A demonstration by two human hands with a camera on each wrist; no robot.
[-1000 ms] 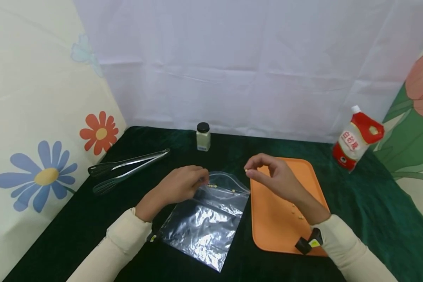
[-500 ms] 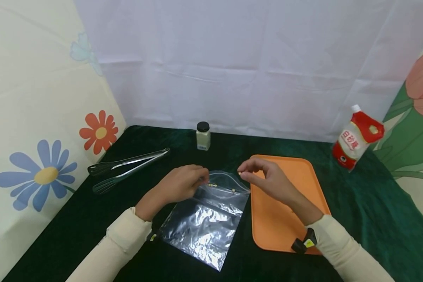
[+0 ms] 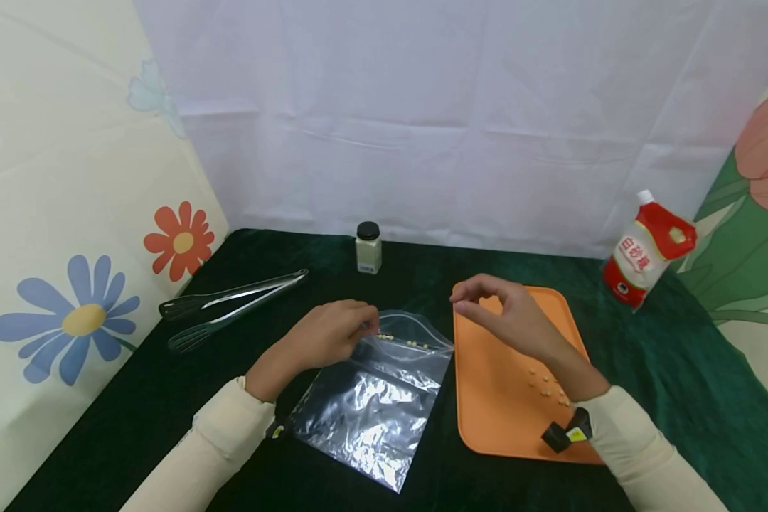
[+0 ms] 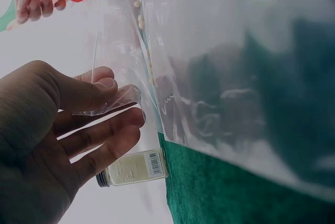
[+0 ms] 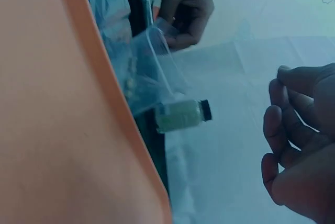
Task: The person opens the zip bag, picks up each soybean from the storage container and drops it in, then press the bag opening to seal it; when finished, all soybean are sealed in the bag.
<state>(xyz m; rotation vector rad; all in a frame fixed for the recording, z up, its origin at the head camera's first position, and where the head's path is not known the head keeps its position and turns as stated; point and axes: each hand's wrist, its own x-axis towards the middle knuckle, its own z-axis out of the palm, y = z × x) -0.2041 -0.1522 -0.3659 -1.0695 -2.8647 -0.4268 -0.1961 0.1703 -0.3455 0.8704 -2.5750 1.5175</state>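
A clear zip bag [image 3: 368, 416] lies on the dark green cloth, with several small yellowish pieces [image 3: 416, 344] near its mouth. My left hand [image 3: 326, 336] pinches the bag's upper left edge; in the left wrist view the thumb and index finger of that hand [image 4: 63, 124] grip the film. Above the orange tray's [image 3: 486, 405] upper left part hovers my right hand [image 3: 518, 323], its fingers loosely curved and no piece visible between them. Several more pieces [image 3: 545, 392] rest on the tray, beside the right wrist.
Metal tongs [image 3: 249, 291] lie at the left. A black-capped jar [image 3: 368, 254] stands behind the bag, and a red and white pouch [image 3: 643, 256] is at the back right. Patterned cloth hangs at both sides, with a pale sheet [image 3: 422, 128] behind.
My right hand moved left to the bag's mouth, then back right over the tray. The piece in its fingertips is no longer visible there, and more pieces show near the mouth. My left hand stayed still.
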